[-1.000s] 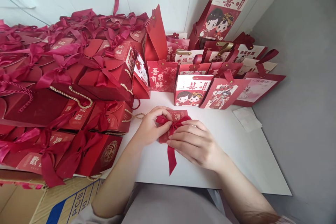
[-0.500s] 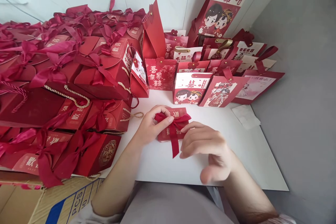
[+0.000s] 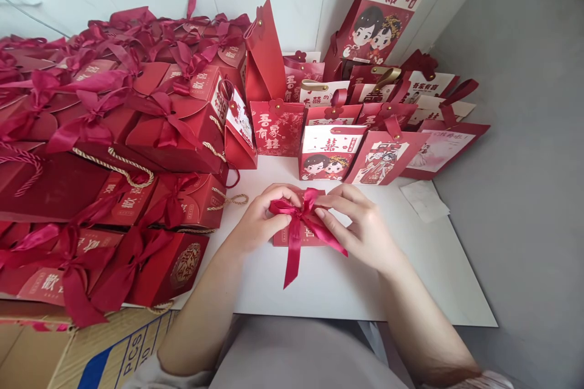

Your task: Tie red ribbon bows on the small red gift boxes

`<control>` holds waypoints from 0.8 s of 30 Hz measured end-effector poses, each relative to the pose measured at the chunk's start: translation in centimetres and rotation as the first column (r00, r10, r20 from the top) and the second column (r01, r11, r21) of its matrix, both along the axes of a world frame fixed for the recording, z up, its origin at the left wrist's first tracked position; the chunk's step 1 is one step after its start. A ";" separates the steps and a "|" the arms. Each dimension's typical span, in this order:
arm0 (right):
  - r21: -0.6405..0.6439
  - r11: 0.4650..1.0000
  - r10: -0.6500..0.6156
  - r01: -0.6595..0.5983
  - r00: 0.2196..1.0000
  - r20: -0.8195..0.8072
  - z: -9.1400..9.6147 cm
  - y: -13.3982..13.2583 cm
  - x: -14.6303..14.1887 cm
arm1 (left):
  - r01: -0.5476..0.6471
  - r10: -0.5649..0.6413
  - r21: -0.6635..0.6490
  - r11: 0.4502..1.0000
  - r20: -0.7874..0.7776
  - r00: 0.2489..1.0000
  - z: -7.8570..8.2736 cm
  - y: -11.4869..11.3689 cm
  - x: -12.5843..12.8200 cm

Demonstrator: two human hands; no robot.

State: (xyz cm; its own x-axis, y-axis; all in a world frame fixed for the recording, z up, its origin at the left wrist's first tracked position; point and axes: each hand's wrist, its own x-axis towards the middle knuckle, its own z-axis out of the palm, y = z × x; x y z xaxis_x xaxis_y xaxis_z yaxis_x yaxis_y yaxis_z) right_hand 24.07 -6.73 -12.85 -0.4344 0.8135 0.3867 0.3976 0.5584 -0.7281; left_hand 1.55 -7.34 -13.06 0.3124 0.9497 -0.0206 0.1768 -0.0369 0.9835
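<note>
A small red gift box (image 3: pixel 283 236) with printed characters lies on the white table in front of me. Across its top runs a dark red satin ribbon (image 3: pixel 293 255), looped into a bow with two tails hanging toward me. My left hand (image 3: pixel 262 219) pinches the bow's left loop between thumb and fingers. On the other side my right hand (image 3: pixel 358 225) has its thumb and fingers closed on the ribbon's right loop. Parts of the box are hidden under the ribbon and my fingers.
Stacked red boxes with ribbon bows (image 3: pixel 168 127) fill the left side. Printed red and white gift bags (image 3: pixel 333 152) stand along the back. A white paper slip (image 3: pixel 425 200) lies at right, near the grey wall (image 3: pixel 515 164). A cardboard carton (image 3: pixel 114 346) sits below left.
My right hand has moved from in front of the box up to the ribbon's right loop and closed on it. The ribbon tails have spread apart. My left hand stays at the bow.
</note>
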 end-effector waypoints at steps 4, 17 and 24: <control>-0.021 0.999 0.028 -0.028 1.000 -0.004 0.0 -0.1 -0.2 | -0.028 0.026 0.031 0.999 0.055 0.998 -0.3 0.1 0.2; -0.233 0.964 -0.181 0.125 0.954 -0.238 -0.7 0.2 -1.3 | -0.163 0.162 0.211 0.964 0.020 0.987 -0.2 -0.4 0.3; -0.310 0.942 -0.241 0.130 0.903 -0.356 -1.2 0.4 -0.7 | -0.111 0.174 0.317 0.942 -0.180 0.968 0.3 -0.6 1.0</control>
State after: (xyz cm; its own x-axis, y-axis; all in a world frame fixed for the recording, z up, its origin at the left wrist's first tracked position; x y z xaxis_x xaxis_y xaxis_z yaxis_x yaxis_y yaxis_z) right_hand 23.33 -6.33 -14.04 -0.1281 0.9614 0.2435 0.1327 0.2599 -0.9565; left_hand 2.55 -7.96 -12.72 0.1930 0.9549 0.2259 0.3960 -0.2864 0.8725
